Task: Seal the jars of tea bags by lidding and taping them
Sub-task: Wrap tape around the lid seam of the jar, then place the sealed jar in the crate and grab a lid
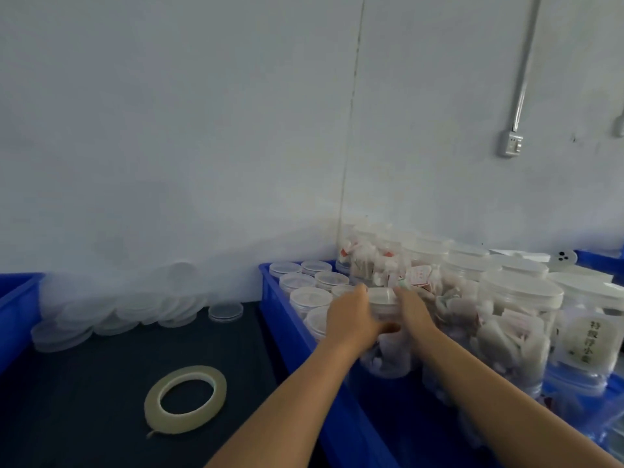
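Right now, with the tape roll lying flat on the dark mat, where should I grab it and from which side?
Take the tape roll from above, pinching one side of the ring: thumb in the open centre hole, fingers on the outer edge. It lies flat, so there is little side wall to grip. The near side is probably easiest; a loose tail sticks out at its near-left edge, and the mat around it looks free.

In front of me a pale wall [202, 130] rises behind the dark table [84, 400], with a thin vertical crack [351, 113] running down it, a grey conduit [525, 62] dropping to a socket box [511, 142] at upper right, and a blue bin [13, 298] at my far left.
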`<action>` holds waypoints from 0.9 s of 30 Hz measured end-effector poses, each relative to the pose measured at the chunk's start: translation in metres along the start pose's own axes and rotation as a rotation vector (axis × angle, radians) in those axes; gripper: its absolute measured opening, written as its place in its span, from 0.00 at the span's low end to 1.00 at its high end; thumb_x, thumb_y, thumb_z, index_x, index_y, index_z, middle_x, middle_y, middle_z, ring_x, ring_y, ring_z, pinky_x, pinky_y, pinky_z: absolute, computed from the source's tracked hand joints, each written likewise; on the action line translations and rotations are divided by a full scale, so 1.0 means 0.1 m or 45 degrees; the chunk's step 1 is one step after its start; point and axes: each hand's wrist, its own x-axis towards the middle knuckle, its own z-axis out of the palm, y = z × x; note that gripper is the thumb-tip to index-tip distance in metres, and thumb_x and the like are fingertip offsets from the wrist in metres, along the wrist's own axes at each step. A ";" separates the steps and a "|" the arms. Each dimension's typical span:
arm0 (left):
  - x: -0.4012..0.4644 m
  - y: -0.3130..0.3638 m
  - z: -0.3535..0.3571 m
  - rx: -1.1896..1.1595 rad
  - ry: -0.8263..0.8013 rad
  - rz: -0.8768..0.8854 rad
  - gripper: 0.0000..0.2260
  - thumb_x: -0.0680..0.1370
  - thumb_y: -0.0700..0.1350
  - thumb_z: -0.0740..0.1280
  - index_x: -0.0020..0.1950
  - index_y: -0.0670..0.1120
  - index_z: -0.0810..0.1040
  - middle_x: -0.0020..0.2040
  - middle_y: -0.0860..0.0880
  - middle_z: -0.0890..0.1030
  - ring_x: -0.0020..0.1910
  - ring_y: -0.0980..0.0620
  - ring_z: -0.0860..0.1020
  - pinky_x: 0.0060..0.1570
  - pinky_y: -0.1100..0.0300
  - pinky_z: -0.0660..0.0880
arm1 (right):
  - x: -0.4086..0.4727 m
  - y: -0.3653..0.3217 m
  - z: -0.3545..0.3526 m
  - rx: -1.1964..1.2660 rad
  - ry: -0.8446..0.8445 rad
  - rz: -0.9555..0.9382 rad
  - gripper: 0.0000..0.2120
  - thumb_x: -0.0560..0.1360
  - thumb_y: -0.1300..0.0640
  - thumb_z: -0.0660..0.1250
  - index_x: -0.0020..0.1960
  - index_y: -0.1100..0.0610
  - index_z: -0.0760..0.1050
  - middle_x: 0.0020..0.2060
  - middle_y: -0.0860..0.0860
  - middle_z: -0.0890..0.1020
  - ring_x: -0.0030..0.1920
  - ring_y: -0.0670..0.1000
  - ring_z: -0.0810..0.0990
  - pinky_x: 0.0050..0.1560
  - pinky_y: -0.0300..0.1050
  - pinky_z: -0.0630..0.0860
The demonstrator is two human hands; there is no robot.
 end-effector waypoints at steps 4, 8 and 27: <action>0.04 -0.10 0.08 0.350 -0.054 0.044 0.28 0.69 0.66 0.70 0.59 0.46 0.75 0.56 0.44 0.80 0.57 0.44 0.75 0.55 0.52 0.70 | 0.06 0.03 -0.05 0.033 -0.091 0.353 0.10 0.82 0.61 0.55 0.54 0.64 0.73 0.40 0.58 0.74 0.38 0.55 0.72 0.35 0.45 0.67; 0.02 -0.16 0.16 0.473 -0.118 0.030 0.26 0.73 0.65 0.67 0.61 0.47 0.74 0.58 0.44 0.80 0.61 0.44 0.68 0.55 0.52 0.65 | 0.04 0.11 -0.16 -0.088 -0.213 0.629 0.09 0.78 0.56 0.60 0.44 0.61 0.68 0.37 0.57 0.70 0.33 0.53 0.66 0.36 0.45 0.64; -0.12 0.02 0.02 0.658 -0.115 0.366 0.10 0.77 0.47 0.66 0.51 0.42 0.78 0.50 0.42 0.81 0.53 0.42 0.76 0.62 0.44 0.64 | 0.12 0.24 -0.11 -0.278 0.054 0.243 0.05 0.75 0.70 0.61 0.45 0.62 0.68 0.33 0.57 0.71 0.30 0.54 0.70 0.34 0.47 0.76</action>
